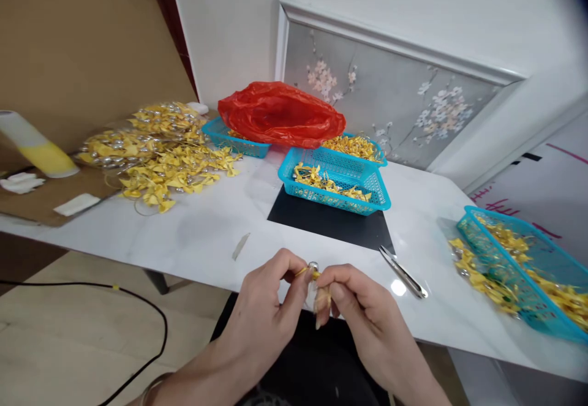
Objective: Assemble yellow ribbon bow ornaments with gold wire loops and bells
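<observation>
Close together at the table's front edge, both hands pinch one small ornament with a silvery bead and yellow parts. My left hand closes thumb and forefinger on a thin yellow strand beside the bead. The fingertips of my right hand are pressed on the ornament's yellowish lower part, largely hidden by the fingers. To the right of the hands lies a pair of thread snips. Beyond them a blue basket with several yellow ornaments stands partly on a black sheet.
A heap of yellow ornaments lies at the left, with bagged ones behind. A red plastic bag rests over the rear baskets. Another blue basket stands at the right edge. A yellow-white roll leans at the far left.
</observation>
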The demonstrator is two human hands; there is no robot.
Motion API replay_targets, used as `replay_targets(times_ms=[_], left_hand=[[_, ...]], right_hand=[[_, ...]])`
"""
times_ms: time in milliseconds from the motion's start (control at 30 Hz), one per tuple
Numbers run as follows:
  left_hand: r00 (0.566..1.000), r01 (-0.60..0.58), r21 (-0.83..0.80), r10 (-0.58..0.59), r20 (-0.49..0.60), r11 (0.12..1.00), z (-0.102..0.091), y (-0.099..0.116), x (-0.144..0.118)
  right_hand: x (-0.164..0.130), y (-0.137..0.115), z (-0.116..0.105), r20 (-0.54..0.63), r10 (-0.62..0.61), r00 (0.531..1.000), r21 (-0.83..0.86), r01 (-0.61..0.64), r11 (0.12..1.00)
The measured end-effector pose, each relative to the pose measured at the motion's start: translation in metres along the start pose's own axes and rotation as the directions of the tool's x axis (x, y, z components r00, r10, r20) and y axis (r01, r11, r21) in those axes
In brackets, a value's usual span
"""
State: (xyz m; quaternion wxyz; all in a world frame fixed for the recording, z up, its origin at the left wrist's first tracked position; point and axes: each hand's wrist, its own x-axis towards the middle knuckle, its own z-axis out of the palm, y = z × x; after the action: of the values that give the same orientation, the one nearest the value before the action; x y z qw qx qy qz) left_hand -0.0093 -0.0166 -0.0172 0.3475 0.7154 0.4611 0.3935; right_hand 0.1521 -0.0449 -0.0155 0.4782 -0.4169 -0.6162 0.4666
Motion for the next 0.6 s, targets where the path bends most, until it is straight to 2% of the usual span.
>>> replay_targets(times_ms=[100, 200, 267, 333, 400, 467, 600], left_hand=[[0.999, 0.031, -0.033, -0.031, 0.017, 0.999, 0.0, -0.001, 0.001], [0.996, 0.08, -0.119, -0.084, -0.025, 0.99, -0.002, 0.0, 0.004], [0.989, 0.12, -0.235, -0.137, -0.058, 0.965, -0.004, 0.002, 0.006], [0.978, 0.168, -0.412, -0.202, -0.041, 0.895, -0.005, 0.002, 0.008], [0.969, 0.207, -0.559, -0.245, 0.006, 0.803, -0.003, 0.002, 0.009], [0.965, 0.223, -0.625, -0.26, 0.032, 0.749, 0.0, 0.002, 0.009], [0.97, 0.192, -0.612, -0.244, -0.001, 0.767, 0.004, -0.001, 0.008]], right_hand=[[0.0, 0.001, 0.0, 0.011, 0.027, 1.0, 0.047, -0.027, 0.999], [-0.003, 0.004, -0.001, -0.045, 0.012, 0.999, -0.04, -0.013, 0.999], [-0.008, 0.006, -0.001, -0.122, -0.033, 0.992, -0.108, 0.02, 0.994], [-0.012, 0.007, 0.001, -0.194, -0.07, 0.978, -0.121, 0.047, 0.992], [-0.014, 0.006, 0.005, -0.237, -0.059, 0.97, -0.082, 0.041, 0.996], [-0.013, 0.003, 0.009, -0.241, -0.009, 0.971, -0.018, 0.005, 1.0], [-0.005, 0.004, 0.014, -0.191, 0.063, 0.98, 0.161, -0.032, 0.986]])
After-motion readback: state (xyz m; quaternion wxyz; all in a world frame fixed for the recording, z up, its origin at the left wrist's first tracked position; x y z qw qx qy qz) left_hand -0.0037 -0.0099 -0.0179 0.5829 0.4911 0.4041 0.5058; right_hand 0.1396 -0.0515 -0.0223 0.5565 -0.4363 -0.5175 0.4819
